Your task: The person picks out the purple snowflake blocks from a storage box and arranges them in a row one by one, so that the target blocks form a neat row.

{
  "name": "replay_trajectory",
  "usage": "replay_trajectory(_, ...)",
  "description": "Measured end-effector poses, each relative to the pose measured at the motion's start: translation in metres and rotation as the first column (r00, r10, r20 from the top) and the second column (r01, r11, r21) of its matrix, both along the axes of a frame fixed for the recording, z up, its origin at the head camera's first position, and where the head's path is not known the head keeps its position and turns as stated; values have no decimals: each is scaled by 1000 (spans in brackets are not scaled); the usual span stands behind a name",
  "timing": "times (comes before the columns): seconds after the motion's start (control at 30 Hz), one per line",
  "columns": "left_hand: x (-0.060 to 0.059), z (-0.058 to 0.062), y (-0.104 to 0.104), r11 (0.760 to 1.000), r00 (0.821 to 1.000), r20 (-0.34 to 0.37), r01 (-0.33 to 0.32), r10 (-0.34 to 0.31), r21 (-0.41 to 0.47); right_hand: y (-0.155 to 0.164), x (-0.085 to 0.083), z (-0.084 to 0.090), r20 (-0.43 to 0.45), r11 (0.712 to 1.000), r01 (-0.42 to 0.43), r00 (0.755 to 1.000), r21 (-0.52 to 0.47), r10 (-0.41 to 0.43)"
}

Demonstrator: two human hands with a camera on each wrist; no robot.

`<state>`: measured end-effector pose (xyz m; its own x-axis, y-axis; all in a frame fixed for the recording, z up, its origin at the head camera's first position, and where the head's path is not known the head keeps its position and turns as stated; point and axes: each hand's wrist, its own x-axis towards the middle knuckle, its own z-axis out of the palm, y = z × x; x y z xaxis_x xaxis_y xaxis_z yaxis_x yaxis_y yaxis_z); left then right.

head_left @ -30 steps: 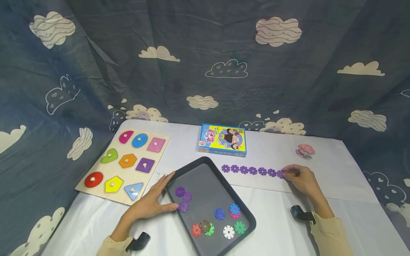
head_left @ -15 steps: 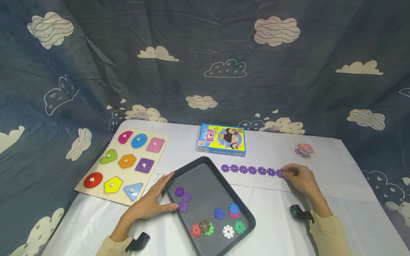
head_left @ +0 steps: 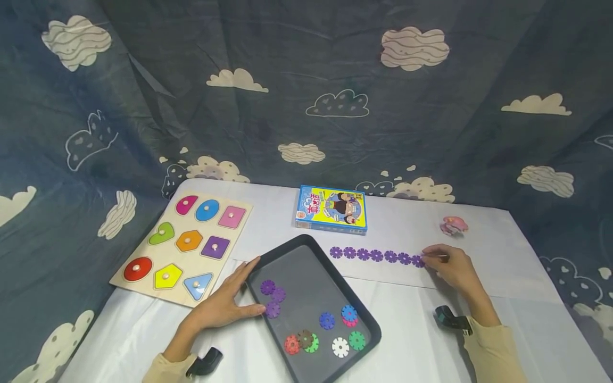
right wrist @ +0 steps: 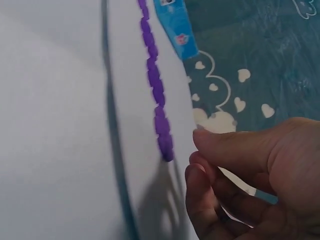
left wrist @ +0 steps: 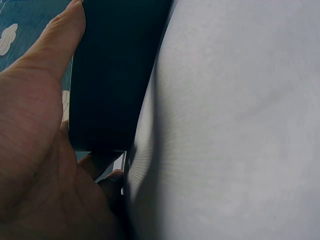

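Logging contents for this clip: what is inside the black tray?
The black tray holds loose snowflake discs: three purple discs near the left hand, plus blue, pink, red, brown, green and white ones. Some overlap, so an exact count is uncertain.

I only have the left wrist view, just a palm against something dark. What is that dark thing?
Observer: A black tray; the left hand lies flat along its left rim, fingers straight.
Operator: Anything inside it?
Observer: Loose snowflake discs: three purple discs near the fingertips, mixed colours toward the near corner.
Operator: Where's the other hand?
Observer: The right hand is at the right end of a purple disc row on the table beyond the tray, its fingertips at the last disc.
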<state>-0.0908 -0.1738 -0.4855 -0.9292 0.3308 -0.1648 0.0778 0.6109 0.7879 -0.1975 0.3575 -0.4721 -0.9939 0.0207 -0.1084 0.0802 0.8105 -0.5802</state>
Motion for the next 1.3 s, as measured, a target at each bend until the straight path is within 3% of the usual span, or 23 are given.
replay_trajectory(0.2,-1,1,0,1000,1000,-3,4,-4,2,-12,2,16,-70,996,-82,994,-38,79)
replay_trajectory(0.43,0,1,0,1000,1000,12,-1,1,1,-45,0,38,-160,978,-205,967,-27,198)
replay_trajectory(0.77,0,2,0,1000,1000,1,3,-3,4,-94,-2,63,-121,946,-323,941,-31,317)
replay_trajectory(0.9,0,2,0,1000,1000,4,0,0,1,-112,-3,66,-135,920,-390,915,-46,381)
replay_trajectory(1.3,0,1,0,1000,1000,-7,9,-9,10,-159,-4,80,-131,800,-598,799,-58,587)
